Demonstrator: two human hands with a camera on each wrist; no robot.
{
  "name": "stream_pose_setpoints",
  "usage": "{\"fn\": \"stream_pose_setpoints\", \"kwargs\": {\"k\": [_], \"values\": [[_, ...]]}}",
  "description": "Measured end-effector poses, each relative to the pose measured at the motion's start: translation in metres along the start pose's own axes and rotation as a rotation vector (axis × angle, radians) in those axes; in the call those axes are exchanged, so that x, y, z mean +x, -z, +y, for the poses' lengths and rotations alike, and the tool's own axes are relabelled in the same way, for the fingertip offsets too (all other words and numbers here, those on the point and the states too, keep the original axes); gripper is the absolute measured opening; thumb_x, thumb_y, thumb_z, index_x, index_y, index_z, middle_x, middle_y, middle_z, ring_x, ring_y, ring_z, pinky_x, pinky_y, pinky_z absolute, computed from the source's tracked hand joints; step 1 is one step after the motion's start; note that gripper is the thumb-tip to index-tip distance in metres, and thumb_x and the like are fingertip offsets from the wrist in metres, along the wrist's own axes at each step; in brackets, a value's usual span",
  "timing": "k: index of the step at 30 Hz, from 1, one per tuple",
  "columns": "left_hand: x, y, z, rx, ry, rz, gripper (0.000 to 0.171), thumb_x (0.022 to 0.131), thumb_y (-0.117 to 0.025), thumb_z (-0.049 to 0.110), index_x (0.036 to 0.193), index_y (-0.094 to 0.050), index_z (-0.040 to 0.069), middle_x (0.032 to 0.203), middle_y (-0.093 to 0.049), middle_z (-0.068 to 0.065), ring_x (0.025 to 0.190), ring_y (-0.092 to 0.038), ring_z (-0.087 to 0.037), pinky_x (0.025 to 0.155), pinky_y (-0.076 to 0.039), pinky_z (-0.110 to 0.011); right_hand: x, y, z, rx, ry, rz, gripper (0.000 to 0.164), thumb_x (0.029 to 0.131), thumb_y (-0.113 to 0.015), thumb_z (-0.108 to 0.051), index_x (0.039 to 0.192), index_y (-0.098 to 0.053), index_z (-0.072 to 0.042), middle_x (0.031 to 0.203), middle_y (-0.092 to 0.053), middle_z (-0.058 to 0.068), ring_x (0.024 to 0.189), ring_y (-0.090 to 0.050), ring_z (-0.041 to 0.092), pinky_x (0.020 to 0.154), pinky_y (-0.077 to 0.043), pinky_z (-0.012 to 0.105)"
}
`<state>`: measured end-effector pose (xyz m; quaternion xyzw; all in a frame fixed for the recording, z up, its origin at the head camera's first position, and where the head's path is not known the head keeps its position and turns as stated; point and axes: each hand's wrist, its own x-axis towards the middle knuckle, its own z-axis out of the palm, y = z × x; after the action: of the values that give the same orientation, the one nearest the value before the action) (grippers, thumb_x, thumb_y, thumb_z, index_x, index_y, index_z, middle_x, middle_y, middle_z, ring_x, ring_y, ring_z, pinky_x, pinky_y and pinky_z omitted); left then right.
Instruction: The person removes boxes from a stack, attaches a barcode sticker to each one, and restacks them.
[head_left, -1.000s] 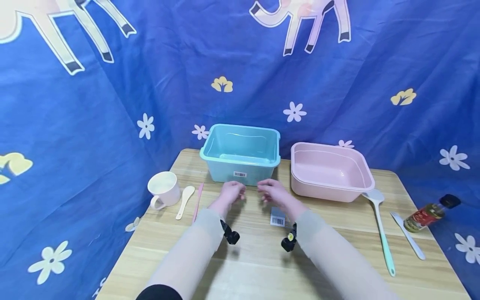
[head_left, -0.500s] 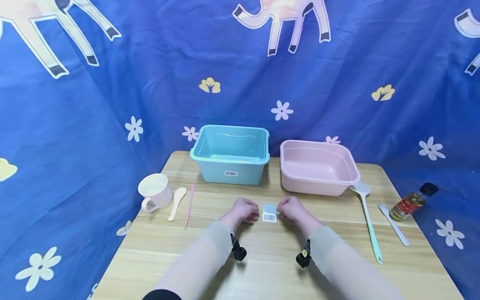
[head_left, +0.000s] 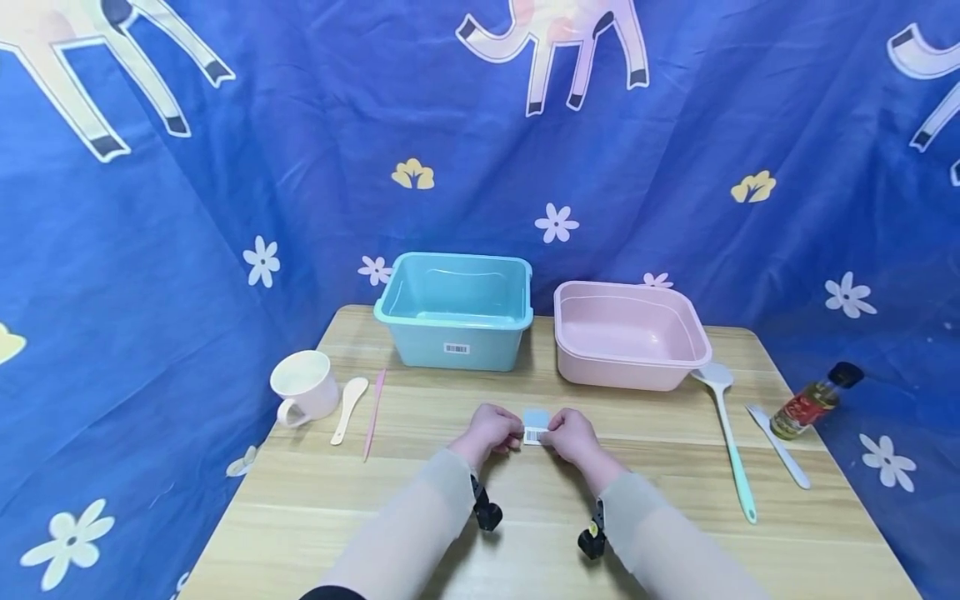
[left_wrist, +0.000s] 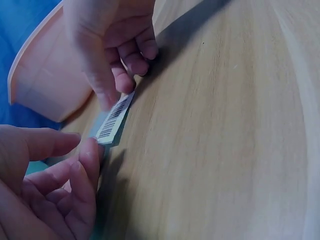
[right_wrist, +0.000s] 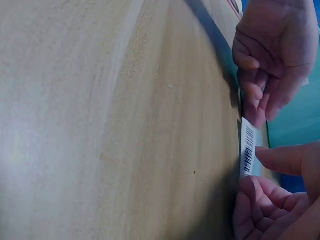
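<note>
Between my hands, low over the wooden table, is a small flat light-blue piece point(head_left: 536, 418) with a white barcode label point(left_wrist: 114, 120) along its near edge. My left hand point(head_left: 492, 429) has its thumb and index fingertip at the left end of this piece. At the opposite end my right hand point(head_left: 573, 435) pinches it, thumb on the upper face and index finger below. Seen in the right wrist view, the label point(right_wrist: 248, 147) spans the gap between the two hands' fingertips. The other fingers of both hands are curled inward.
Behind the hands stand a blue basin point(head_left: 457, 333) and a pink basin point(head_left: 622, 375). At left are a white mug point(head_left: 306, 387), a white spoon point(head_left: 349, 408) and a thin pink stick point(head_left: 374, 415). A green-handled turner point(head_left: 731, 442), a pale knife point(head_left: 780, 447) and a bottle point(head_left: 806, 410) lie right.
Both hands have drawn back from in front of the blue basin and closed in on the light-blue piece from either side. The head view has shifted a little.
</note>
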<state>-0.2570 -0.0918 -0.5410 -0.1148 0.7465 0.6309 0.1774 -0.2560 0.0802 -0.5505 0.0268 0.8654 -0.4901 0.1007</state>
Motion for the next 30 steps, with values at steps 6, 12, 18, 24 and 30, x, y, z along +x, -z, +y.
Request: {"fn": "stream_pose_setpoints", "kwargs": {"k": [6, 12, 18, 24, 30], "values": [[0.001, -0.006, -0.003, 0.002, 0.005, 0.001, 0.005, 0.087, -0.067, 0.000, 0.091, -0.069, -0.003, 0.068, -0.068, -0.010, 0.049, -0.058, -0.009, 0.043, -0.041, -0.020, 0.002, -0.003, 0.000, -0.093, 0.024, 0.036, 0.026, 0.073, -0.082, -0.007, 0.078, -0.057, -0.005, 0.073, -0.055, 0.005, 0.071, -0.053, 0.022, 0.065, -0.045, 0.032], [0.001, -0.009, -0.003, 0.009, 0.016, 0.010, 0.005, 0.088, -0.067, 0.003, 0.090, -0.069, -0.001, 0.074, -0.069, -0.011, 0.050, -0.058, -0.009, 0.045, -0.041, -0.020, 0.000, -0.001, 0.000, -0.048, 0.033, 0.012, 0.023, 0.073, -0.080, -0.003, 0.081, -0.058, -0.002, 0.073, -0.056, 0.005, 0.069, -0.053, 0.019, 0.063, -0.044, 0.030], [0.000, -0.009, 0.002, -0.071, 0.003, 0.021, 0.006, 0.089, -0.066, 0.004, 0.092, -0.069, 0.000, 0.073, -0.068, -0.008, 0.052, -0.059, -0.009, 0.046, -0.043, -0.020, 0.000, 0.005, -0.007, 0.105, 0.057, -0.022, 0.019, 0.078, -0.076, 0.001, 0.091, -0.061, 0.002, 0.072, -0.057, 0.005, 0.056, -0.051, 0.015, 0.048, -0.044, 0.025], [-0.001, -0.010, 0.010, -0.202, -0.044, 0.001, 0.008, 0.089, -0.067, 0.002, 0.096, -0.066, -0.002, 0.071, -0.067, -0.007, 0.056, -0.062, -0.010, 0.048, -0.049, -0.020, -0.005, 0.016, -0.023, 0.103, 0.182, 0.023, 0.018, 0.080, -0.075, 0.001, 0.094, -0.064, 0.003, 0.080, -0.063, 0.006, 0.071, -0.057, 0.016, 0.063, -0.049, 0.028], [-0.001, -0.010, 0.013, -0.278, -0.067, -0.006, 0.003, 0.090, -0.064, -0.002, 0.092, -0.062, 0.000, 0.074, -0.069, -0.010, 0.060, -0.066, -0.013, 0.050, -0.052, -0.022, -0.010, 0.017, -0.031, 0.085, 0.215, 0.047, 0.016, 0.081, -0.075, 0.001, 0.093, -0.064, 0.002, 0.083, -0.063, 0.007, 0.076, -0.059, 0.019, 0.071, -0.051, 0.031]]}}
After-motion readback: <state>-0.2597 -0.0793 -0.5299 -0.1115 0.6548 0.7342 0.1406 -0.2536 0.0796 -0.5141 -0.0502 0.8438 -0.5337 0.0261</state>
